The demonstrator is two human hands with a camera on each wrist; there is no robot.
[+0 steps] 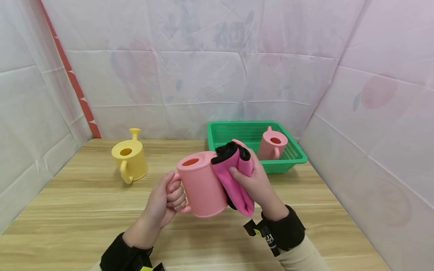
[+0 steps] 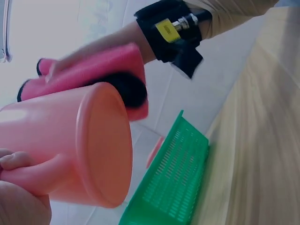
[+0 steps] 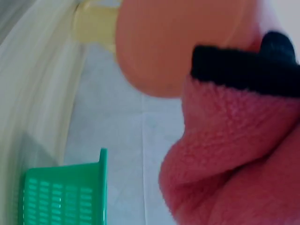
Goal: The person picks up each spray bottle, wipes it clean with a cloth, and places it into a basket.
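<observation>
My left hand (image 1: 167,199) grips the handle of a pink watering can (image 1: 203,186), held up above the table. A folded pink cloth with black edging (image 1: 234,180) is held in my right hand (image 1: 252,180), its thumb lying over the near side. The cloth lies against the can's right side. In the left wrist view the can's flat base (image 2: 108,150) faces the camera, with the cloth (image 2: 103,75) along its wall. From the right wrist, the cloth (image 3: 239,136) fills much of the view and hides the right fingers. The can's spout is mostly hidden.
A yellow watering can (image 1: 132,162) stands at the back left of the wooden table (image 1: 84,222). At the back right is a green basket (image 1: 220,130) with a smaller-looking pink watering can (image 1: 271,145) inside. White printed sheeting (image 1: 196,79) encloses the back and sides.
</observation>
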